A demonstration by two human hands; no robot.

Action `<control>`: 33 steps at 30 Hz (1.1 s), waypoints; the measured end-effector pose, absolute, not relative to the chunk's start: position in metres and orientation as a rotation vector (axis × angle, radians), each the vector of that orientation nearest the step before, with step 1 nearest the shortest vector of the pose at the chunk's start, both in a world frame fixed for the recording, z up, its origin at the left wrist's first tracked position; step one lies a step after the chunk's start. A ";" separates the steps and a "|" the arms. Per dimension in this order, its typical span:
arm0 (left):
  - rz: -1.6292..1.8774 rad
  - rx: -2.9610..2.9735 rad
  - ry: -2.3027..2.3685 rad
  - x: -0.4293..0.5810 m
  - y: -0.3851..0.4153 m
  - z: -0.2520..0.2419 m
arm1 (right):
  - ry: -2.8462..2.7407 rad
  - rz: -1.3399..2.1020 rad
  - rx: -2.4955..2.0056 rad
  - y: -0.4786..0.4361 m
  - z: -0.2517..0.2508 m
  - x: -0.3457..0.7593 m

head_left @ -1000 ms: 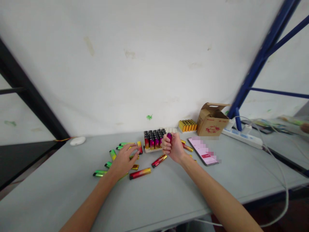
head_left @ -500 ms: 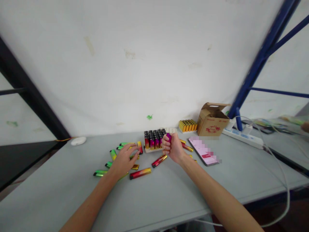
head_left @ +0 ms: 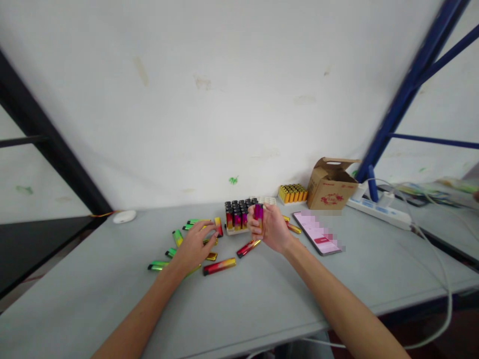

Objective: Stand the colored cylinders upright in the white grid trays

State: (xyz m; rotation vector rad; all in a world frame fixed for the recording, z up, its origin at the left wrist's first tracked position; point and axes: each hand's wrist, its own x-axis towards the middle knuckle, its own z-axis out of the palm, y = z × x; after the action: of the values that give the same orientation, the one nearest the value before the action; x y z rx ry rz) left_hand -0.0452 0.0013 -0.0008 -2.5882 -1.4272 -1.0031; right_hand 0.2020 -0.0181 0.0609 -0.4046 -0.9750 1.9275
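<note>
1. Two hands are over the grey table (head_left: pixel 239 309). My right hand (head_left: pixel 271 230) is closed in a fist around a purple stick (head_left: pixel 258 212). My left hand (head_left: pixel 194 244) lies flat with the fingers spread, and I cannot see it gripping anything.
2. The purple stick stands upright in the fist, with its top end out above my thumb and forefinger, just in front of the tray (head_left: pixel 237 218). I think I hold it this way because the sticks in the tray also stand upright, dark caps up, in close rows.
3. My left hand rests palm down on the loose sticks (head_left: pixel 159 265). They are green, yellow and red, and they lie scattered to the left of the tray. I judge that the flat hand stops them from rolling and has them within easy reach.
4. My right forearm comes in from the lower right, with the wrist bent a little inward. My left forearm comes in from the lower left, with the wrist almost straight.
5. A red-and-yellow stick (head_left: pixel 219 266) lies between my hands. To the right of my right hand there is a phone (head_left: pixel 318 233) with a lit screen. Farther right, a cardboard box (head_left: pixel 331 184) and a power strip (head_left: pixel 377 212) are near the wall.
</note>
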 end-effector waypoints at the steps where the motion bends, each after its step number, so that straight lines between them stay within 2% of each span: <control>1: -1.001 -2.587 -1.421 -0.045 0.001 -0.001 | -0.990 1.912 -0.402 -0.019 0.062 0.202; 5: -0.984 -2.583 -1.406 -0.044 0.001 -0.001 | -1.119 1.705 -0.494 -0.020 0.064 0.201; 12: -0.970 -2.595 -1.392 -0.042 0.002 -0.001 | -1.735 0.645 -0.700 -0.017 0.061 0.193; 16: -0.988 -2.608 -1.364 -0.040 0.001 -0.001 | -1.966 0.308 -0.748 -0.013 0.053 0.180; 22: -1.006 -2.622 -1.350 -0.040 0.000 -0.001 | -2.033 0.090 -0.934 -0.004 0.032 0.171; 33: -1.010 -2.609 -1.340 -0.039 -0.001 -0.001 | -2.118 -0.003 -0.859 0.000 0.028 0.176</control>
State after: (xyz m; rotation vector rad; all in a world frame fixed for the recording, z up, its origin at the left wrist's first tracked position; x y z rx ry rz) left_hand -0.0387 -0.0007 -0.0010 -2.6092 -1.3399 -1.0102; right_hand 0.1763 0.0004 0.0278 -0.8595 -2.1182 -0.0034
